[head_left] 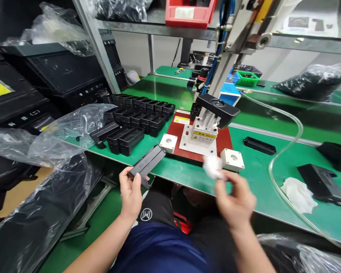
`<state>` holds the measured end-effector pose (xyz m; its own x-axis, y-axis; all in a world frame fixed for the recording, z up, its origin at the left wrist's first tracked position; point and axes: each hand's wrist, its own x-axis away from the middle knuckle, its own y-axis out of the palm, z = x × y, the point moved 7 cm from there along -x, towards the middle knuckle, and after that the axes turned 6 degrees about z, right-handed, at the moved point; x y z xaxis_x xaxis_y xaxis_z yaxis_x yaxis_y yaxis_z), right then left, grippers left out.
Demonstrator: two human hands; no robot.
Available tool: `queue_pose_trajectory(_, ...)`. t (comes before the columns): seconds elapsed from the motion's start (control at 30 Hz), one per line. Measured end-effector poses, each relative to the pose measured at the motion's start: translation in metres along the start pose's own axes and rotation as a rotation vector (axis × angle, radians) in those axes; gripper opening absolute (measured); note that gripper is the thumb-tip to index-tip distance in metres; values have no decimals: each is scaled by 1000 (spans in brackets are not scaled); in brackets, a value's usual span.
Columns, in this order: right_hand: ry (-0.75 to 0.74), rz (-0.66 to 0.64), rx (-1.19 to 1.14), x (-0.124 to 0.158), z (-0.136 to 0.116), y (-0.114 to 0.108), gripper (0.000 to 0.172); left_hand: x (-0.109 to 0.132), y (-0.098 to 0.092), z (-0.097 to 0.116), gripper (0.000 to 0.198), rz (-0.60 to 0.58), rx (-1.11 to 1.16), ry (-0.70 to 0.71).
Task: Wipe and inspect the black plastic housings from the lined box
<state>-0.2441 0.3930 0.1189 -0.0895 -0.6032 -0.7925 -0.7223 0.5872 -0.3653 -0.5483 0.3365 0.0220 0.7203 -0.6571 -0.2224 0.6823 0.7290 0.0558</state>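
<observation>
My left hand grips a long flat black plastic part by its near end, holding it just above the front edge of the green bench. My right hand is blurred by motion and pinches a small white cloth wad beside the red fixture plate. On that plate stands a white jig with a yellow warning label, and a black vented housing sits tilted on top of it. Two white square blocks flank the plate's front corners.
Several black plastic trays are stacked at left, next to clear plastic bags. A clear hose loops over the bench at right. A white cloth and black parts lie at right; another black strip lies behind.
</observation>
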Motion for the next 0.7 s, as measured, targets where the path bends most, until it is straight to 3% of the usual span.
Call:
queue_pose_trajectory(0.03, -47, -93, -166, 10, -29, 15, 19, 5, 4, 1, 30, -20, 33, -10)
queue_pose_trajectory(0.1, -159, -123, -367, 23, -74, 34, 31, 16, 10, 4, 29, -50, 87, -27)
queue_pose_trajectory(0.23, -362, -216, -449, 38, -119, 56, 33, 32, 13, 15, 32, -53, 1, 25)
queue_pose_trajectory(0.37, -432, -210, -313, 44, -119, 60, 20, 40, 12, 17, 31, -60, -8, 8)
queue_pose_trajectory(0.5, -361, -117, -178, 41, -103, 55, 21, 41, 12, 15, 33, -73, -41, 12)
queue_pose_trajectory(0.7, -375, -203, -273, 44, -106, 50, 17, 41, 15, 17, 32, -61, -38, 27)
